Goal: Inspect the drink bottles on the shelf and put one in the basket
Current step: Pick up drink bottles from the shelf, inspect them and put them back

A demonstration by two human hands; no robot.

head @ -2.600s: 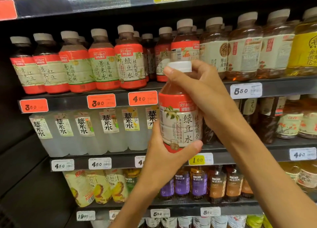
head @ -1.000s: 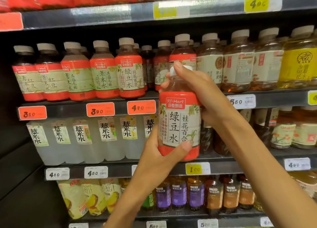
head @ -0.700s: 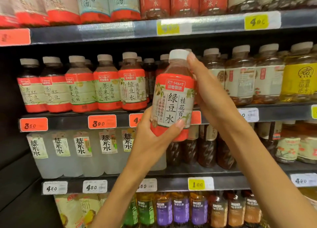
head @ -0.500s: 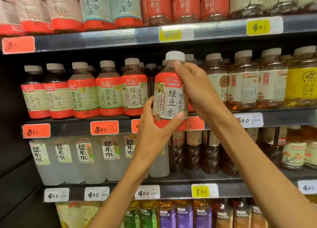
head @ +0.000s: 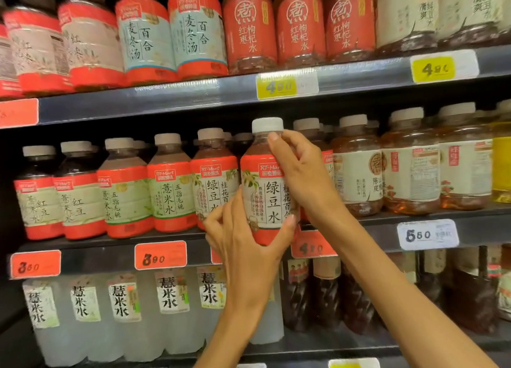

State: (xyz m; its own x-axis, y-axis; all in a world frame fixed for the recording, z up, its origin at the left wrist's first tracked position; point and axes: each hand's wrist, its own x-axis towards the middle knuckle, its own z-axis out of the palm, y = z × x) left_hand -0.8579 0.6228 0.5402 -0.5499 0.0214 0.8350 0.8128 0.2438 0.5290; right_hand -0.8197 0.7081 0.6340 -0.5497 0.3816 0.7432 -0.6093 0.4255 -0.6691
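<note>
The bottle (head: 269,190) has risen from chest height to the middle shelf (head: 387,226), upright at its front edge. Left hand (head: 246,243) cups its base; right hand (head: 301,171) wraps its shoulder, both holding firmly.

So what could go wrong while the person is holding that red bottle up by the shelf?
The red-labelled plastic bottle with the white cap is held by both hands, the left hand at its base and the right hand near its neck. It sits very close to the matching red-labelled bottle at the shelf front, so a nudge might tip that one. If either hand loosens, the bottle could slip and drop.
</note>
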